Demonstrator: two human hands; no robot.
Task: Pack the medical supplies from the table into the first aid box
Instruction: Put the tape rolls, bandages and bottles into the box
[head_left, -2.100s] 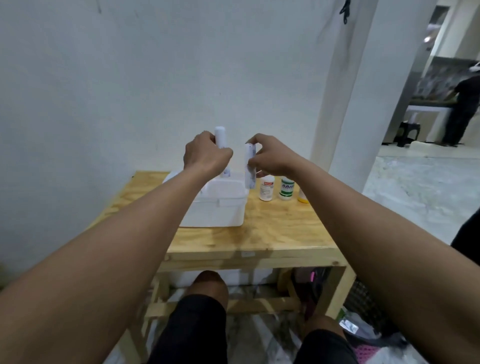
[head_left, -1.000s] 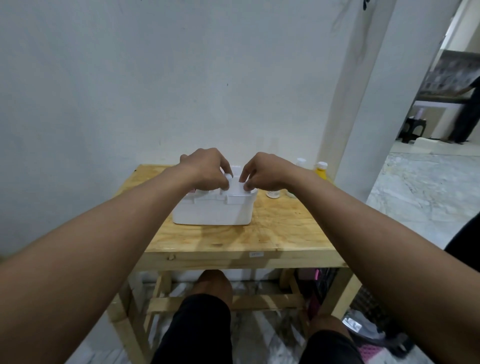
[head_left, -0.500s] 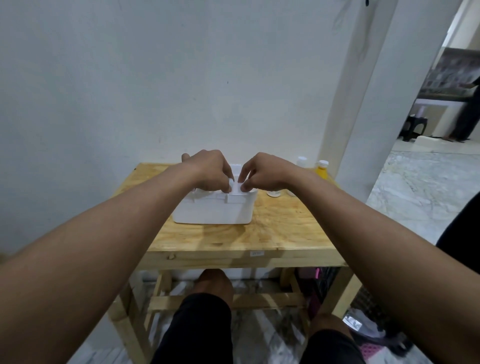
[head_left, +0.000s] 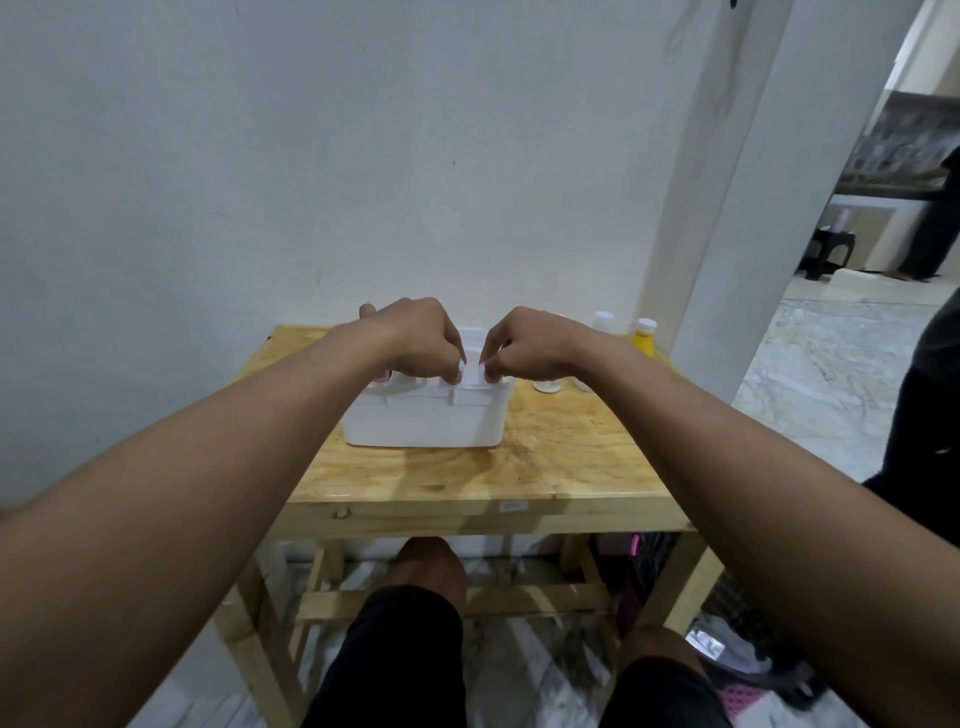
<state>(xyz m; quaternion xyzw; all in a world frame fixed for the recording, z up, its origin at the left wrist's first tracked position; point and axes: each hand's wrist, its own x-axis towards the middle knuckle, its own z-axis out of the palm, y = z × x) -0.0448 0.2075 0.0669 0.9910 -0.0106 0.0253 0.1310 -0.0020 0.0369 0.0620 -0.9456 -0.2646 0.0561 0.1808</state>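
A white first aid box (head_left: 423, 423) stands open on the wooden table (head_left: 467, 478). My left hand (head_left: 415, 338) and my right hand (head_left: 530, 345) meet over its front rim, and their fingertips pinch a small white item (head_left: 471, 370) from both sides. What the item is cannot be told. Something pink (head_left: 382, 378) shows inside the box under my left hand. To the right of the box stand a yellow bottle with a white cap (head_left: 644, 340) and a white-capped bottle (head_left: 603, 321). A further bottle's base (head_left: 546, 385) shows under my right wrist.
The table backs onto a pale wall, with a white pillar (head_left: 737, 208) at its right rear corner. A person in dark clothes (head_left: 930, 395) stands close at the right edge. Bags and pink items (head_left: 644, 561) lie under the table near my knees.
Both hands came down from above the box, where each held a white tube-like item, to its front rim. Over the last half second they have hardly moved.
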